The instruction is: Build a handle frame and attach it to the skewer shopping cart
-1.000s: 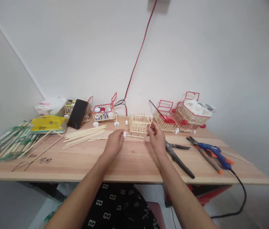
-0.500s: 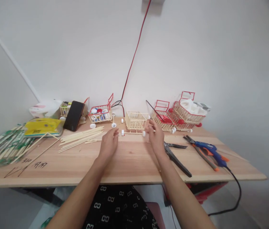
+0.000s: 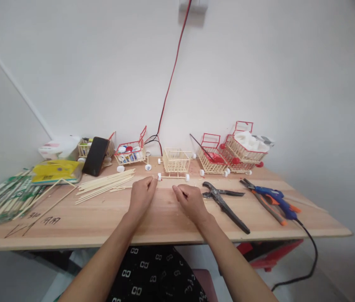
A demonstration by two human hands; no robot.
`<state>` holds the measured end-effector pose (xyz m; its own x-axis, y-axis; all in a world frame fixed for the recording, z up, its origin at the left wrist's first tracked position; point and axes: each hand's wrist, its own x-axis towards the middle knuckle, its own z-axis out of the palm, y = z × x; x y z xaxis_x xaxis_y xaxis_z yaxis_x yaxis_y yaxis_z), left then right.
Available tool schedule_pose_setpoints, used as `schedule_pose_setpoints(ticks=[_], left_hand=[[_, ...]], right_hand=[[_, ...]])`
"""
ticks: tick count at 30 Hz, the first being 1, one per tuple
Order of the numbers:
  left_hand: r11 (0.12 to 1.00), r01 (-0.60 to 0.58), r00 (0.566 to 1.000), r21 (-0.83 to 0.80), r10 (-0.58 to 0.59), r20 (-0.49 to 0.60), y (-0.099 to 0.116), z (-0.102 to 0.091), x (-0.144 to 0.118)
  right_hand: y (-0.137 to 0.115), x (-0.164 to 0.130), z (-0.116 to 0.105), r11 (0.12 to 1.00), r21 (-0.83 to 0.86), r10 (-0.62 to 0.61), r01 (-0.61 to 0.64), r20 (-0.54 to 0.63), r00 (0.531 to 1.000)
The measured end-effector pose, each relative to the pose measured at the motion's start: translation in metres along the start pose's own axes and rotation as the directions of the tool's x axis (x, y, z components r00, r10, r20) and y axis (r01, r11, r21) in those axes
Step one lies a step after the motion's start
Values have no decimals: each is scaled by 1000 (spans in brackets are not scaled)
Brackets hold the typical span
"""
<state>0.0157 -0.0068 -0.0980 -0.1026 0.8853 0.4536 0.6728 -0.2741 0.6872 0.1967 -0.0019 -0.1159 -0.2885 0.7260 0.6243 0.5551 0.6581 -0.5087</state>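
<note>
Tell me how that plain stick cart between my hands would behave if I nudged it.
The cart is an open lattice of thin sticks, so it is probably very light and fragile. It stands on small white wheels, so it would likely roll rather than slide.

Your left hand and right hand rest on a pale, matt wooden tabletop with visible grain. Just beyond them stands an unpainted cart of bare, light wooden sticks on white plastic wheels. The loose skewers look like the same raw wood. To your right, the pliers are dark, dull metal, and the glue gun is glossy blue plastic. The phone shows a smooth black sheen.
</note>
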Motion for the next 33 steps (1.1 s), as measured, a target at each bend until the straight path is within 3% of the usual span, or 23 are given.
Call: schedule_pose_setpoints(ticks=[6, 11, 17, 20, 26, 33], left_hand=[[999, 15, 999, -46, -17, -46, -4, -5, 4], [994, 29, 998, -102, -34, -51, -22, -31, 8], [996, 3, 995, 92, 7, -103, -67, -82, 20], [973, -35, 999, 226, 40, -20, -86, -95, 22], [913, -209, 968, 349, 142, 207, -94, -83, 20], [854, -283, 942, 436, 162, 294, -92, -65, 20]], right_hand=[[6, -1, 2, 997, -67, -41, 46, 81, 996], [5, -1, 2, 994, -93, -53, 61, 93, 994], [7, -1, 3, 993, -90, -61, 70, 97, 993], [7, -2, 5, 992, -98, -65, 76, 107, 992], [8, -2, 6, 993, -106, -47, 60, 121, 992], [9, -2, 6, 992, -119, -37, 52, 118, 992]])
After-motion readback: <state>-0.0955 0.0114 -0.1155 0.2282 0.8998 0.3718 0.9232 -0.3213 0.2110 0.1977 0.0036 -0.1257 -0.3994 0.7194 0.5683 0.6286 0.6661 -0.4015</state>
